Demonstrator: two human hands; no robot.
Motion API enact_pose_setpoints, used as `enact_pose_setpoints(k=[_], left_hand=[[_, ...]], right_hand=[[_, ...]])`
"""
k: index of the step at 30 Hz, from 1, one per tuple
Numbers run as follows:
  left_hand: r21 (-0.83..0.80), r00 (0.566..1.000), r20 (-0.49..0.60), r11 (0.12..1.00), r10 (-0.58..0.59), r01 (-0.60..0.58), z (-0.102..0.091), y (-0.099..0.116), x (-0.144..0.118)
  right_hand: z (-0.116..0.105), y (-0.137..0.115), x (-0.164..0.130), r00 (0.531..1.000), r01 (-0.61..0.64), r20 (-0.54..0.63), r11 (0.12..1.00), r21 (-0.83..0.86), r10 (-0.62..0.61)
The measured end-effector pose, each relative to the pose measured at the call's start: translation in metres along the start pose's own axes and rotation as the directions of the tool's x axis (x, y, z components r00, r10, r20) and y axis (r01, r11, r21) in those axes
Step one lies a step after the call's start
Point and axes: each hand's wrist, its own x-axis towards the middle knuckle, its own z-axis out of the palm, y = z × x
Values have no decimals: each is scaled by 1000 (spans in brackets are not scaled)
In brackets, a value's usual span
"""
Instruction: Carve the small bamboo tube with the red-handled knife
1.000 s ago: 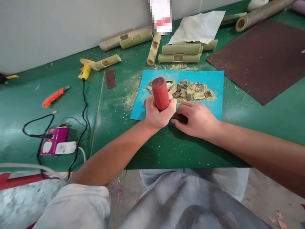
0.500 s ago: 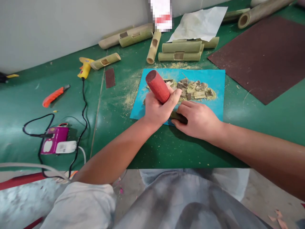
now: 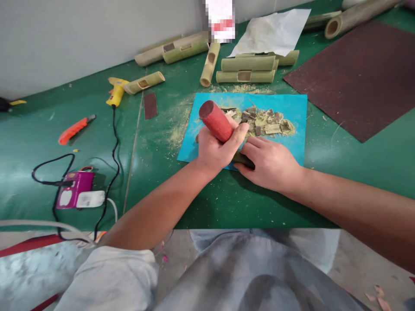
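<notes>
My left hand (image 3: pixel 215 149) is wrapped round a thick red cylindrical handle (image 3: pixel 218 123), which leans up and to the left. Its working end is hidden by my hands. Beside it, my right hand (image 3: pixel 270 164) grips a dark green bamboo tube (image 3: pixel 244 160), held low over the front edge of a blue sheet (image 3: pixel 300 138). Most of the tube is covered by my fingers. Bamboo chips and shavings (image 3: pixel 272 128) lie heaped on the sheet just beyond both hands.
Cut bamboo tubes (image 3: pixel 248 64) lie along the back, some under white paper (image 3: pixel 274 32). A brown sheet (image 3: pixel 359 82) is at right. Leftward are a yellow glue gun (image 3: pixel 116 93), an orange utility knife (image 3: pixel 76 129), a purple power strip (image 3: pixel 76 188) and cords.
The top of the red handle has dipped slightly, with my left hand still round it. My right hand keeps its grip on the bamboo tube in nearly the same place.
</notes>
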Motion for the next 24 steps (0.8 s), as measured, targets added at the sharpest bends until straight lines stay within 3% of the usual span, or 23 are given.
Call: enact_pose_setpoints(k=[8, 14, 17, 24], left_hand=[[45, 996, 81, 998, 37, -41, -1, 2, 2], [59, 1000, -8, 998, 19, -19, 6, 3, 3], [43, 1000, -1, 999, 4, -4, 7, 0, 4], [-67, 975, -51, 974, -218, 214, 4, -3, 3]], right_hand=[[1, 3, 0, 1000, -25, -4, 998, 63, 25], [-2, 2, 2, 998, -51, 36, 995, 89, 48], [-2, 2, 3, 998, -63, 37, 987, 147, 58], [-3, 2, 5, 995, -91, 41, 986, 137, 86]])
